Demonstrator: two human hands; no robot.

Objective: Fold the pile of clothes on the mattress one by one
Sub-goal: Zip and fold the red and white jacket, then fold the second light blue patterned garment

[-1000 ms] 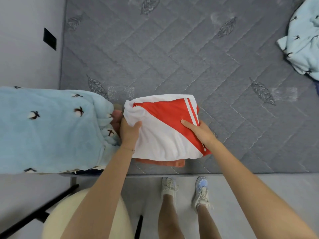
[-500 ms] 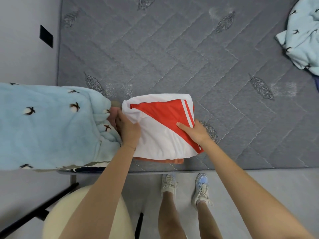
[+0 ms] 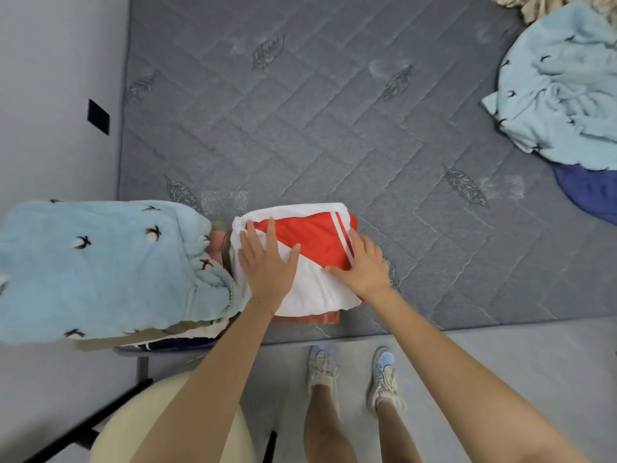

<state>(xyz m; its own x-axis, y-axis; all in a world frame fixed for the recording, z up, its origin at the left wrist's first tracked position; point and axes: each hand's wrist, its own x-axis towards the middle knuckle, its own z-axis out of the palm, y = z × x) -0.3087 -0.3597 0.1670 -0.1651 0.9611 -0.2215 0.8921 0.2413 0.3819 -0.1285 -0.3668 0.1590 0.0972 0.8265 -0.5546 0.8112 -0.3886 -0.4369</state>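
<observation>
head: left hand (image 3: 267, 266), right hand (image 3: 365, 267) flat

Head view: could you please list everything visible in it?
mattress: one, grey, centre
folded garment: one, red and white, near edge, on orange garment
folded blanket: one, light blue, left
crumpled blanket: one, light blue, far right
blue cloth: one, dark, under crumpled blanket
fringed cloth: one, beige, top right
wall plate: one, black, left wall
stool: one, cream, bottom left
shoes: two, pale, floor
left hand: one, flat on folded garment
right hand: one, flat on folded garment
</observation>
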